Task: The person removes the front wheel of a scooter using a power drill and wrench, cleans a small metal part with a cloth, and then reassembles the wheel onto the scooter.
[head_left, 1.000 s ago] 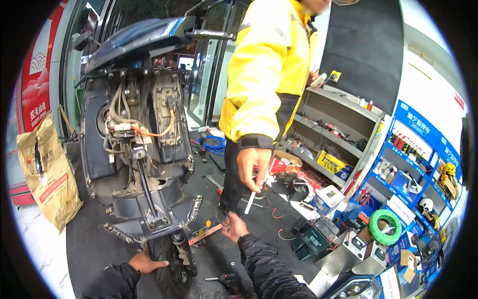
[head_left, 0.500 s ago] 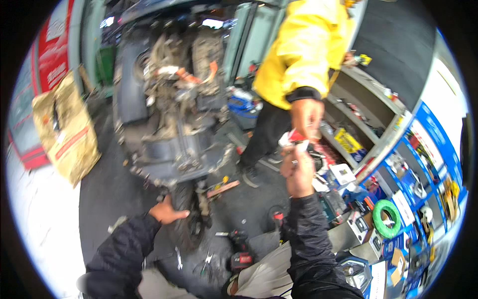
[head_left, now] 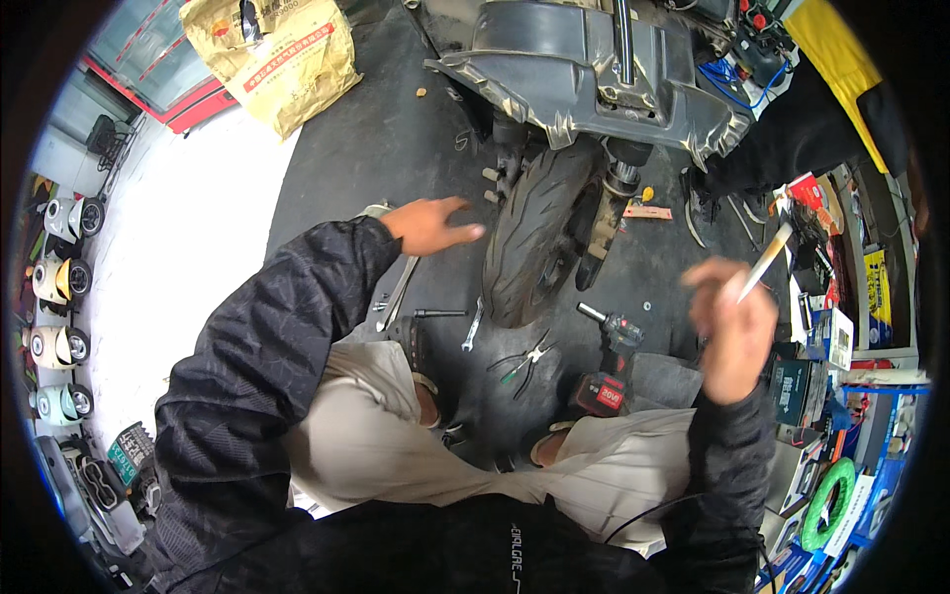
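Note:
A white cigarette with a tan end (head_left: pixel 767 259) sits between the fingers of my right hand (head_left: pixel 734 327), which is raised at the right and partly smeared by motion. My left hand (head_left: pixel 430 226) is open, fingers stretched toward the black tyre (head_left: pixel 539 238), with a gap between them. That wheel belongs to an upended scooter with a scuffed dark plastic body (head_left: pixel 584 64). On the floor near my feet lie an open-end wrench (head_left: pixel 474 325), pliers (head_left: pixel 524 366) and a cordless impact wrench (head_left: pixel 618 337) with a red and black battery.
A person in black trousers (head_left: pixel 772 148) and a yellow garment (head_left: pixel 841 69) stands at the far right. Shelves with boxes and a green ring (head_left: pixel 827 505) line the right side. A yellow bag (head_left: pixel 277 59) lies far left; toy-like scooter fronts (head_left: pixel 59 282) stand at the left edge.
The view has tipped down. My right hand has come away from the other person's hand and holds the cigarette. My left hand stays open beside the tyre.

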`<state>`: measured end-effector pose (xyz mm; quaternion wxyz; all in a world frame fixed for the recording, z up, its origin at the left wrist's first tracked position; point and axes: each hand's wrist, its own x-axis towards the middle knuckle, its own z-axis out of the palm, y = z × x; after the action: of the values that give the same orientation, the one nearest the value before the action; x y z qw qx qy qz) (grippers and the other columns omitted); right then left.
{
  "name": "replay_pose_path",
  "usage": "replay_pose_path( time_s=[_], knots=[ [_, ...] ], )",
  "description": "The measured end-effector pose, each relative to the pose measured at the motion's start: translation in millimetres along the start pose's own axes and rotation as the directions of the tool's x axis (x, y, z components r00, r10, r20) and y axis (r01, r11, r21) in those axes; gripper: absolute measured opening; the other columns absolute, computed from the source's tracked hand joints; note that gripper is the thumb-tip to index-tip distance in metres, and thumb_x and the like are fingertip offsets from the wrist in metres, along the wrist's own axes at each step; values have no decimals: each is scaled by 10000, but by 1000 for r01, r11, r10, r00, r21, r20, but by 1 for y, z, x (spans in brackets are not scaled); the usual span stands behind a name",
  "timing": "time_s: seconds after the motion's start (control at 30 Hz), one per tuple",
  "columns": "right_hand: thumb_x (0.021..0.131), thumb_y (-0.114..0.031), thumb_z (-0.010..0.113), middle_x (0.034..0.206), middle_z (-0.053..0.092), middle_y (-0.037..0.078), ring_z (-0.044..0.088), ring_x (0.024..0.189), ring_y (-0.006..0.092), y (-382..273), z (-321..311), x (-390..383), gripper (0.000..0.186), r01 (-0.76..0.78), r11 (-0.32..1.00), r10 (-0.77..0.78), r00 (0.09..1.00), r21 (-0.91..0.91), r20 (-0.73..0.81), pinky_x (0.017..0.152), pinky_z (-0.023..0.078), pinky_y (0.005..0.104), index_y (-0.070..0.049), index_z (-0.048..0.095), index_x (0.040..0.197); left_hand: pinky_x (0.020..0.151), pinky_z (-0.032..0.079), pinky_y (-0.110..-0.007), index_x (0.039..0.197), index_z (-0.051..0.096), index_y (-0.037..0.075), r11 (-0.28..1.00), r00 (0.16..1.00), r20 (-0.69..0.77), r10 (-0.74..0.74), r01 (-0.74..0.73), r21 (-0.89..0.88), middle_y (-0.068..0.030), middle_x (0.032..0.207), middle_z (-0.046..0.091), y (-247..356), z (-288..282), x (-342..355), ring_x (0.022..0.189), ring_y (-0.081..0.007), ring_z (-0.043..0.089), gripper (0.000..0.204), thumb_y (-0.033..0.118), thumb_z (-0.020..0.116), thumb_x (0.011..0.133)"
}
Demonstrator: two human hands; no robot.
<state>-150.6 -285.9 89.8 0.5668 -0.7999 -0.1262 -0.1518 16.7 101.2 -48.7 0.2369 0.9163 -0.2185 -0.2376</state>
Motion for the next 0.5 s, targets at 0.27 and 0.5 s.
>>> replay_pose_path(
  time_s=[0.27, 0.5],
  knots=[
    [873, -399, 880, 677, 406, -13, 493, 524, 147, -42, 53, -23, 528, 469, 836, -547, 671, 283, 500, 454, 349, 319, -66, 764, 1267, 947, 586, -546, 1470, 618, 88, 811, 883, 280, -376, 167, 561, -261, 1180, 768, -124, 83, -32, 1113, -453, 739, 677, 505, 718, 946],
    [939, -512, 799, 719, 364, -29, 428, 554, 118, -47, 41, -30, 544, 546, 813, -573, 689, 202, 444, 475, 340, 279, -154, 751, 1345, 945, 590, -555, 1403, 671, 124, 842, 852, 439, -286, 5, 539, -224, 1157, 781, -122, 156, -44, 1122, -438, 738, 558, 451, 698, 950]
  ],
)
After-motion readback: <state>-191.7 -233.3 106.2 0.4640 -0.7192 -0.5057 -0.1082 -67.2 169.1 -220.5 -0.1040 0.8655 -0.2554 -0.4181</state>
